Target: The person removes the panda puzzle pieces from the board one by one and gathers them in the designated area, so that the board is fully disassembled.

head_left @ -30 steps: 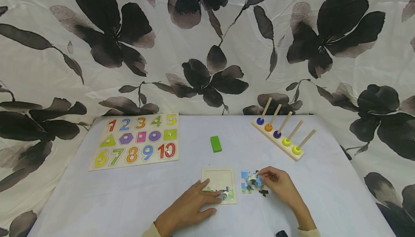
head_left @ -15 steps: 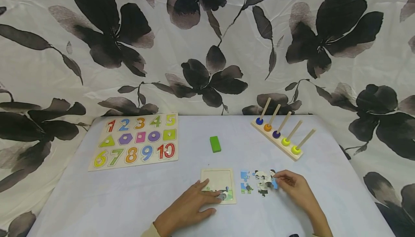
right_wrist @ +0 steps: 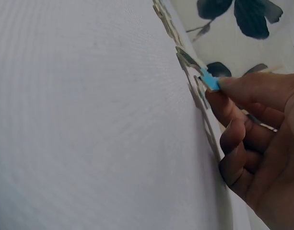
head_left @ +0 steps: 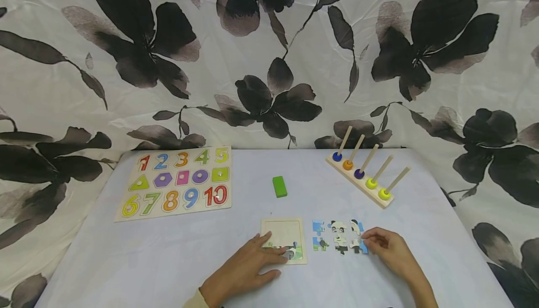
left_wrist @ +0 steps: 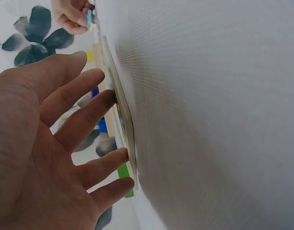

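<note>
My left hand [head_left: 248, 268] rests its spread, straight fingers on a small square wooden puzzle tray [head_left: 284, 228], which has a picture piece along its lower part. In the left wrist view, fingertips touch the tray's edge [left_wrist: 129, 139]. To the right of the tray, several panda jigsaw pieces lie in two loose rows, among them a panda-face piece [head_left: 338, 226] and a blue-green piece [head_left: 320, 244]. My right hand [head_left: 391, 252] pinches a blue-cornered jigsaw piece [right_wrist: 210, 80] between thumb and forefinger, at the right end of the lower row; the piece tilts up from the cloth.
A wooden number-and-shape board [head_left: 174, 184] lies at the back left. Behind the tray is a green block [head_left: 280, 187]. A pegged stand with coloured rings [head_left: 360, 179] stands at the back right. Floral fabric [head_left: 269, 60] hangs behind the white-covered table [head_left: 168, 252].
My right hand has moved rightward and slightly nearer, and the panda pieces, bunched or overlapping before, now lie spread apart. My left hand has stayed on the tray.
</note>
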The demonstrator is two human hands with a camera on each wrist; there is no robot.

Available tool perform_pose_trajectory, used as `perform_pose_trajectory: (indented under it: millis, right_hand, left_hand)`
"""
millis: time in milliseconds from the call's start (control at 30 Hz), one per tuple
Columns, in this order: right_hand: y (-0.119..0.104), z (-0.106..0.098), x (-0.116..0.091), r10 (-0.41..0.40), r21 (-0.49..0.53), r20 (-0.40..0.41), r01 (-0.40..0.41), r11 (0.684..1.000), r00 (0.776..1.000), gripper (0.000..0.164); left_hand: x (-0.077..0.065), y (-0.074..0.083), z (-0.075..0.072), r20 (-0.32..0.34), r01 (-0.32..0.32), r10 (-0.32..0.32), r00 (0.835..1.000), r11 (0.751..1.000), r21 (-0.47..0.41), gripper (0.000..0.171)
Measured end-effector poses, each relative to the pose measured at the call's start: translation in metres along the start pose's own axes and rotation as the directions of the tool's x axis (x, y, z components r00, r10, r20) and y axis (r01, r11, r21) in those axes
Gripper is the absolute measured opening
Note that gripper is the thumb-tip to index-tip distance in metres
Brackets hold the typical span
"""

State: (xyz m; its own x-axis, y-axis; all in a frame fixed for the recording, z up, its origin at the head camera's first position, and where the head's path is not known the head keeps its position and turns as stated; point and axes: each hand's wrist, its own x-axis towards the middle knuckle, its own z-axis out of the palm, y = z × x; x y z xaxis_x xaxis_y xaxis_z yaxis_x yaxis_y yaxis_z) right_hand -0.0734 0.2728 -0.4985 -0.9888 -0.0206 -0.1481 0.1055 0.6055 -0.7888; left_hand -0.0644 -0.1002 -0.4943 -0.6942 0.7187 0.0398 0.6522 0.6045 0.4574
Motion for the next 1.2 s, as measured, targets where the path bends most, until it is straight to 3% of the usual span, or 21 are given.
perform_pose_trajectory:
  millis: [167, 433, 1200]
  right_hand:
    - [0.0010, 0.0014, -0.0008, 0.030, -0.051, -0.018, -0.031, 0.998, 0.999, 0.008]
    - [0.0048, 0.0024, 0.0000, -0.032, -0.088, -0.048, 0.027, 0.996, 0.998, 0.008]
    - [0.0034, 0.0021, 0.0025, -0.059, -0.079, -0.072, 0.054, 0.995, 0.996, 0.013]
  left_hand:
    - [0.0000, 0.0006, 0.0000, 0.014, 0.023, -0.023, 1.000, 1.000, -0.018, 0.031]
    - [-0.0011, 0.0009, 0.0001, 0.006, 0.010, -0.010, 1.000, 1.000, -0.007, 0.030]
    - [-0.0003, 0.0013, -0.0010, 0.037, 0.022, -0.022, 0.999, 1.000, -0.009, 0.033]
